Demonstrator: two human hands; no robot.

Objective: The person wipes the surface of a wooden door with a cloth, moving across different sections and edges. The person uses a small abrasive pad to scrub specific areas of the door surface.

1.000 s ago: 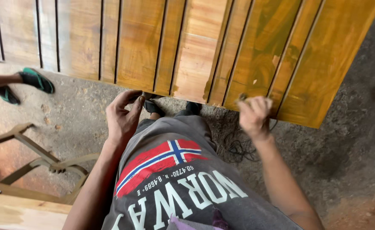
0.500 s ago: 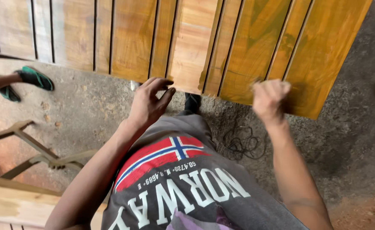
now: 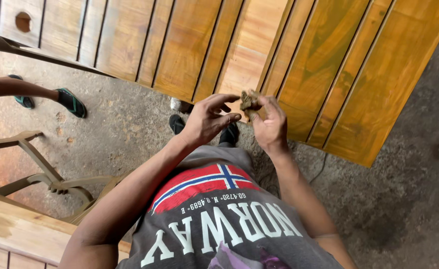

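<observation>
Right hand [image 3: 271,127] pinches small brown wad [image 3: 248,101] at fingertips, fingers closed on it. Cannot tell if wad is cloth or paper. Left hand [image 3: 207,122] just beside wad, fingers spread loose, tips near it, holding nothing, maybe helping fold it. Both hands up in front of belly, close together so wad stays handy. One wood panel [image 3: 329,65] with many slats leans just past fingers. Black cord [image 3: 321,169] on floor [image 3: 129,129] under right wrist. One chair frame [image 3: 40,174] far left of left hand. Other person's two sandals [image 3: 70,102] far left.
</observation>
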